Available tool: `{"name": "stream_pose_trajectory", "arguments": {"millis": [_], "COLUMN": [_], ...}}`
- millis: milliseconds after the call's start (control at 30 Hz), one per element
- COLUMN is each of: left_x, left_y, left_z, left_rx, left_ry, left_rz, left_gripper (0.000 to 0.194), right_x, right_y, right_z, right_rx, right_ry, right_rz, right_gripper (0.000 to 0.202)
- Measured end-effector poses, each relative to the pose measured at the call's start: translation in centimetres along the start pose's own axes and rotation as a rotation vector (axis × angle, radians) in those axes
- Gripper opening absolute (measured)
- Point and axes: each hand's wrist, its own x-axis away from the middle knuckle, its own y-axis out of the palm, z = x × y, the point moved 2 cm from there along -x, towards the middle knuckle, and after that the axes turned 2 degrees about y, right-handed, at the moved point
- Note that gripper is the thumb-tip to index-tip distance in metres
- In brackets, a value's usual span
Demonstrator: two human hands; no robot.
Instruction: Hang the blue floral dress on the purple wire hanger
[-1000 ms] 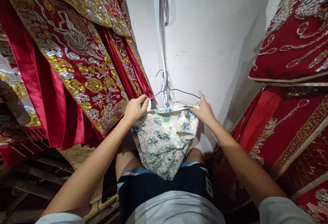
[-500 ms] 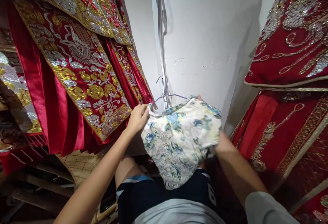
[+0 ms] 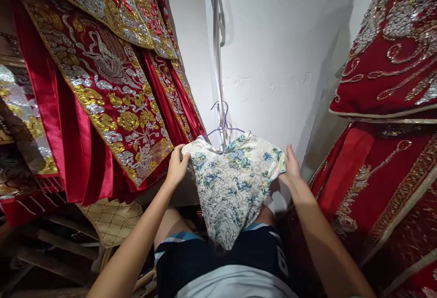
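- White wall (image 3: 273,38): brightly lit through the middle, greyer toward its right edge under a soft shadow.
- Sequins (image 3: 128,120) and crimson satin pleats (image 3: 75,152): scattered glints and sheen.
- Wooden slats (image 3: 51,266) below the pleats: sunk in dimness, detail murky.
- Floral blouse (image 3: 235,166): mostly sharp; wide-angle stretching toward the picture's margins.

At left hangs a red garment (image 3: 126,120) with gold and silver embroidery; below its hem are beige quilted cloth (image 3: 114,220) and brown slats (image 3: 51,267). Beaded red clothing (image 3: 351,157) flanks a white wall (image 3: 280,25) at right.
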Motion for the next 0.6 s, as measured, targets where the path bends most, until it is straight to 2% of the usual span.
{"name": "stream_pose_trajectory", "arguments": {"millis": [100,167,267,333,400,467,533,567,600], "left_x": [0.2,-0.5,-2.0,-2.4,-1.8,-0.4,1.2,1.8,2.3], "left_y": [0.4,0.3,-0.4,-1.0,-1.2,-0.5,0.9,1.6,2.2], "left_z": [-0.2,1.0,4.2,6.4,7.8,8.4,8.4,8.2,7.9], "left_rx": [0.279,0.407,0.573,0.518,0.291,0.033,-0.128,-0.158,-0.158], "left_ry": [-0.166,-0.267,-0.306,-0.21,-0.075,0.031,0.113,0.137,0.146], "left_rz": [0.123,0.17,0.026,-0.048,-0.062,-0.105,-0.149,-0.141,-0.116], "left_gripper": [0.043,0.052,0.067,0.071,0.076,0.086,0.103,0.111,0.116], "right_x": [-1.3,-2.1,-2.8,-2.2,-0.2,2.8,6.4,8.2,9.9], "right_y": [-0.3,-0.3,-0.6,-0.9,-0.6,0.7,3.1,4.6,6.2], "right_z": [-1.5,-2.6,-3.9,-4.2,-4.2,-4.1,-4.4,-4.8,-5.3], "right_rx": [-0.132,-0.171,-0.261,-0.324,-0.369,-0.385,-0.348,-0.291,-0.205], "right_ry": [0.068,0.062,0.035,0.035,0.049,0.068,0.089,0.102,0.116], "right_rz": [0.071,0.136,0.225,0.3,0.384,0.402,0.257,0.098,-0.115], "right_gripper": [0.055,0.049,0.04,0.037,0.038,0.044,0.056,0.063,0.071]}}
